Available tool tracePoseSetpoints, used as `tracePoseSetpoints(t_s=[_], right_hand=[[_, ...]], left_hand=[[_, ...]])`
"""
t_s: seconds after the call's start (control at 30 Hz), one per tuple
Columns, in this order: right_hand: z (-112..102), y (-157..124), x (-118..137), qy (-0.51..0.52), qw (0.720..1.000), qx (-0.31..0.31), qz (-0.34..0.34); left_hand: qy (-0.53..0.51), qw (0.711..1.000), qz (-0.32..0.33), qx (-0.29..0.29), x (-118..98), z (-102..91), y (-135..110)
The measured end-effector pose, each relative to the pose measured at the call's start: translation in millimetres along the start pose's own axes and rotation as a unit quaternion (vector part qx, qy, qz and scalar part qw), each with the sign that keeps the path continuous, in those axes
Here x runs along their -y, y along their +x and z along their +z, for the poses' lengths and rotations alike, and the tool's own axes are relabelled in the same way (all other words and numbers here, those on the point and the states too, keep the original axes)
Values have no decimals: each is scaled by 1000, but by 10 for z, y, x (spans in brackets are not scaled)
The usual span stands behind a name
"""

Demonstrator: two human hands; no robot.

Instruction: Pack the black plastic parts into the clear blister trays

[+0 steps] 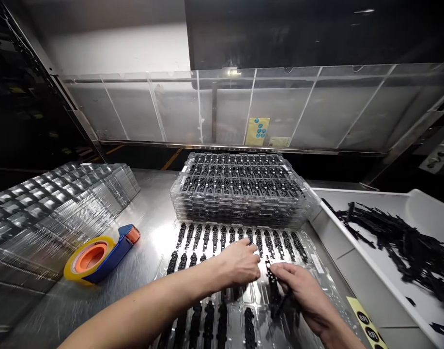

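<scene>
Clear tray [316, 264], the flat plastic one lying on the metal table [152, 218] right in front of the person, holds rows of small black parts [222, 236] seated in its pockets; some pockets near the hands show bare.

Largest around it is the table itself, shiny and scratched. On its left side slumps a big stack of empty clear trays [58, 203], fanned out toward the back. At the right stands a white bin [356, 264] with a heap of loose black parts [396, 242] inside. Behind the working tray, touching its far edge, sits a stack of filled trays [239, 189], each layer loaded with the same black pieces. A clear panel [280, 109] runs across the back, with a yellow label [257, 131] stuck on it.

Smaller: a tape dispenser [101, 254] with a yellow and orange roll and a blue handle lies left of the working tray, well apart from both hands.

The left hand [239, 264] rests palm down on the tray's middle rows, fingers spread and touching the seated parts, its grip loose and holding nothing that shows. The right hand [305, 293] is just beside it, its grip narrow, pinching one black part [270, 276] that stands tilted over the pockets.
</scene>
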State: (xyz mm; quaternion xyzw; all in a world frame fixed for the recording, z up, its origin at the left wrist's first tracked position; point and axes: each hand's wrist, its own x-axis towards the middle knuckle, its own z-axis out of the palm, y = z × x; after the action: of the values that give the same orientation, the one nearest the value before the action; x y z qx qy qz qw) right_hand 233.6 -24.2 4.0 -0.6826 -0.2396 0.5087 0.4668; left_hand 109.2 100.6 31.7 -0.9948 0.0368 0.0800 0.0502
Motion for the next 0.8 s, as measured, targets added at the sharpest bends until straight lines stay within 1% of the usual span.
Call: tracePoseSetpoints(t_s=[0.07,0.13,0.2,0.27,0.33,0.37,0.43,0.53,0.6,0.7,0.8], right_hand=[[-73,-64,21,36,999,-7,10],[-120,-124,4,62,998,-13,12],[-128,-183,-45,91,996,-13,18],[-103,-246,-100,127,991,-15,25],[-60,-311,-138,166,985,-21,34],[-37,-343,-148,183,982,-25,37],[-1,-400,-158,210,977,-30,38],[7,-455,-190,220,974,-38,27],[-25,-471,-246,203,978,-42,18],[-108,-484,-366,173,983,-59,9],[-184,-513,-460,161,983,-83,4]], left_hand=[[-4,1000,-3,-7,7,1,5],[-7,999,-33,-25,0,15,-33],[-12,994,-99,-49,-14,42,-120],[-22,982,-175,-65,-31,83,-237],[-40,973,-216,-69,-49,131,-342],[-50,972,-218,-69,-57,154,-375],[-67,975,-201,-67,-61,191,-393],[-75,981,-170,-62,-21,194,-327],[-78,986,-140,-52,39,146,-275],[-91,991,-92,-37,139,13,-232],[-114,991,-70,-13,194,-97,-168]])
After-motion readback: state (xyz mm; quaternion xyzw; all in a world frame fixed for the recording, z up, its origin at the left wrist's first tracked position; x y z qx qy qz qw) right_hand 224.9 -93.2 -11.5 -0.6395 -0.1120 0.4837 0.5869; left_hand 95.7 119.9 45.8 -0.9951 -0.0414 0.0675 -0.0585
